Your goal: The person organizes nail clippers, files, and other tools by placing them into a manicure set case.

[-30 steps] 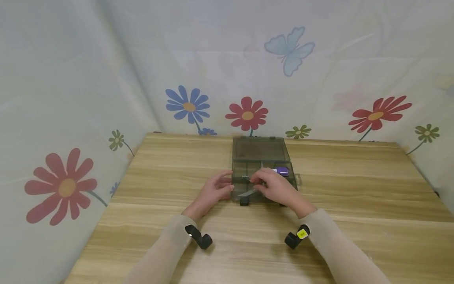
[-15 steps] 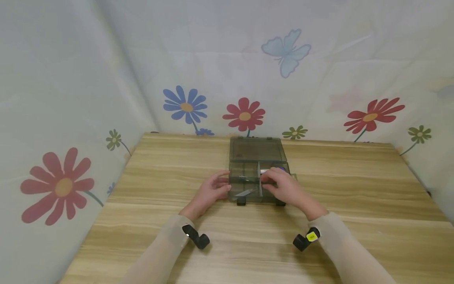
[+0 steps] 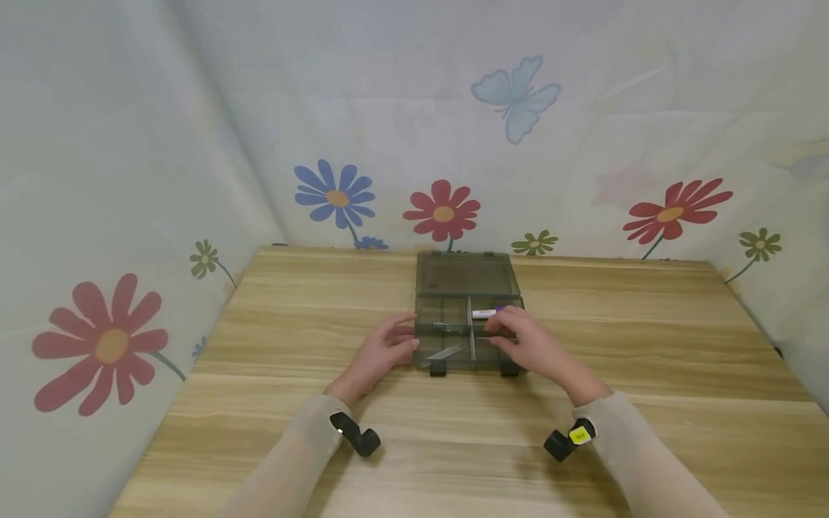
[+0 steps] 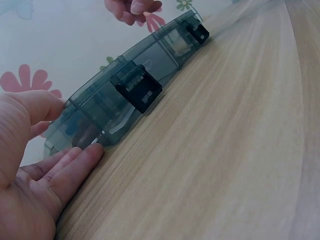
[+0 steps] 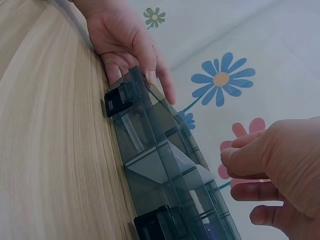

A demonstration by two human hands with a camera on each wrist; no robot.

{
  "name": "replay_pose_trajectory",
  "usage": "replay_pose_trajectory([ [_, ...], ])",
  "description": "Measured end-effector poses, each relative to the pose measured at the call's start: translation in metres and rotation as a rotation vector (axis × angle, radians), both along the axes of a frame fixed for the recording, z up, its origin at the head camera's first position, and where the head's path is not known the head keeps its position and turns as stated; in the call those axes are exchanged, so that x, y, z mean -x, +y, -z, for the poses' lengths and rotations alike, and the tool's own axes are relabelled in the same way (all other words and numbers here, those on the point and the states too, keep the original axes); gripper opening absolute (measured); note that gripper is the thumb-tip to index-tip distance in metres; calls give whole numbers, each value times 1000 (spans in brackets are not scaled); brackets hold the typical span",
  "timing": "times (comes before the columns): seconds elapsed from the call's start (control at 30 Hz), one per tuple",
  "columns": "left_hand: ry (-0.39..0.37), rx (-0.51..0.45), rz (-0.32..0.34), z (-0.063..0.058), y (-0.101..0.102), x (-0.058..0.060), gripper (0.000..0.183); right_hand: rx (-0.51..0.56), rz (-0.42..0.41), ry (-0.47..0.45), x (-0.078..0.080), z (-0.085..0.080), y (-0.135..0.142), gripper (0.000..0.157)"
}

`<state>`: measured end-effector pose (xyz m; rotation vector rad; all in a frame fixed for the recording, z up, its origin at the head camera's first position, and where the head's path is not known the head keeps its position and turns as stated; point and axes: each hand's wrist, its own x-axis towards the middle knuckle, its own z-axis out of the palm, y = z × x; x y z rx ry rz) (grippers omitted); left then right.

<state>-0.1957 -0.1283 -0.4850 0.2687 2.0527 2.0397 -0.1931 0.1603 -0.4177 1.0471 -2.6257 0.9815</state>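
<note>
A smoky translucent compartment box [image 3: 468,363] lies on the table, its lid [image 3: 468,274] folded back. Fingers of my left hand [image 3: 383,350] touch the box's left wall; in the left wrist view they rest low against its corner. My right hand [image 3: 532,344] hovers over the right compartments, fingers loosely bent and apart, holding nothing in the right wrist view. A thin white divider [image 3: 470,338] stands upright between the left and right compartments. Back right lies a white-and-purple item [image 3: 483,314], partly behind my right hand. A slim pale pointed piece [image 3: 447,352] lies front left.
A small dark-and-shiny thing [image 3: 442,327] sits in the left half of the box. Two black latches [image 3: 437,368] line the front. The wooden table [image 3: 440,446] meets a flower-printed cloth [image 3: 363,129] at the back and left.
My right hand has moved right and drawn off the divider, which it pinched earlier and which now stands upright by itself. My left hand has stayed at the box's left side.
</note>
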Motion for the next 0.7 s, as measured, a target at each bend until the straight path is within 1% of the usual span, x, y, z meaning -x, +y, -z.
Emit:
replay_pose_trajectory([
  [0.13,-6,2,-3,1,0,1,52,-5,13,-4,-2,-2,3,19],
  [0.3,-20,6,1,0,0,1,53,-15,42,-34,-5,-4,9,19],
  [0.4,-26,2,9,-1,0,1,54,-16,44,-50,-7,-5,16,18],
  [0.57,-21,-6,23,-2,-1,1,56,-8,41,-48,-11,-6,26,18],
  [0.7,-16,-3,20,-2,0,1,55,-28,64,-54,-16,-9,35,19],
])
